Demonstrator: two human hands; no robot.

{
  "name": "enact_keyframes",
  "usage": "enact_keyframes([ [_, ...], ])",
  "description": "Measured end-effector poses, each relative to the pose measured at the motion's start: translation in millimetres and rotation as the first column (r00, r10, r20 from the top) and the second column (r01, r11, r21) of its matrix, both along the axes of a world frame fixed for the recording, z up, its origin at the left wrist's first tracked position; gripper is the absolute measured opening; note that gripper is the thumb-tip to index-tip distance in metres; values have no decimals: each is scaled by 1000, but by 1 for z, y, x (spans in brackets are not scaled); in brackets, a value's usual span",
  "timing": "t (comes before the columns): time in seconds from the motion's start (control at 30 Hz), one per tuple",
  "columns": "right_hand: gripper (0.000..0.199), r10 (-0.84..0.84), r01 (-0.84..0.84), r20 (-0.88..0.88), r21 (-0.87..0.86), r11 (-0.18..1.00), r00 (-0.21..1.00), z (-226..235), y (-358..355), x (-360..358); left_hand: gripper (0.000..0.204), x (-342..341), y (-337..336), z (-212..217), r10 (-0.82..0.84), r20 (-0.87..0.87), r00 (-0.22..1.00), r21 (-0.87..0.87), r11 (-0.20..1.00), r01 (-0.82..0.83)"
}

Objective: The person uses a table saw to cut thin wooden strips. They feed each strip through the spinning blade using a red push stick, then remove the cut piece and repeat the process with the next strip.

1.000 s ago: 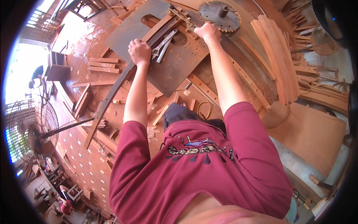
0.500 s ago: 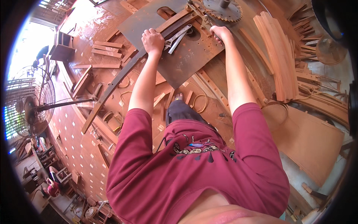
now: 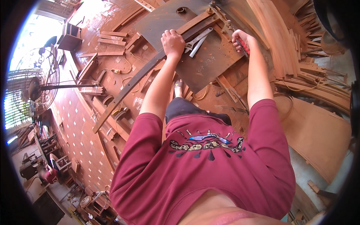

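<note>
My left hand [image 3: 173, 44] is closed over a long dark wooden bar [image 3: 127, 89], which runs slantwise across the grey metal table [image 3: 202, 77]. In my right hand [image 3: 241, 40] is a tool with red and black handles [image 3: 245, 48], probably pliers; its far end is hard to make out. That hand is beside a metal clamp fitting [image 3: 227, 28] at the bar's far end. Between my hands an adjustable wrench [image 3: 200, 38] lies on the table, alongside a pale, straight metal tool [image 3: 198, 46].
Stacked planks [image 3: 275, 41] stand on the right, near a large brown sheet [image 3: 315, 131]. Wood strips [image 3: 112, 40] and cables litter the floor. A standing fan [image 3: 34, 88] is at the left. Farther back, a person [image 3: 51, 174] sits low.
The view has shifted, so the round saw blade at the top is out of sight. My right hand has turned, exposing the red handles. My left hand still holds the bar.
</note>
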State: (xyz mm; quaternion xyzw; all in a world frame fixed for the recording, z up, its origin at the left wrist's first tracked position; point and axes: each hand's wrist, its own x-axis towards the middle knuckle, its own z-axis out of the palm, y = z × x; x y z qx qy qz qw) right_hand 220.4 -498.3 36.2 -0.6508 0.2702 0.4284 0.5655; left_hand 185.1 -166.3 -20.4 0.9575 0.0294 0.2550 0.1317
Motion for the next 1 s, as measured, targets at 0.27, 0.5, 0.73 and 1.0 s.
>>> enact_keyframes([
  [0.27, 14, 60, -53, -37, 157, 986, 998, -8, -69, -69, 20, -76, -57, -4, -21, -9, 1000, 17, 1000, 21],
  [0.5, 15, 54, -53, -2, 143, 988, 999, -4, -64, -76, 20, -77, -52, -4, -31, 16, 999, 25, 999, 30],
  [0.73, 17, 92, -71, -40, 363, 929, 995, -20, -74, -66, 21, -72, -53, 3, -22, -75, 997, 53, 998, 26],
  [1.0, 16, 48, -39, -9, 438, 898, 999, -22, -41, -10, 21, -10, -15, 3, -32, -26, 999, 41, 999, 33],
])
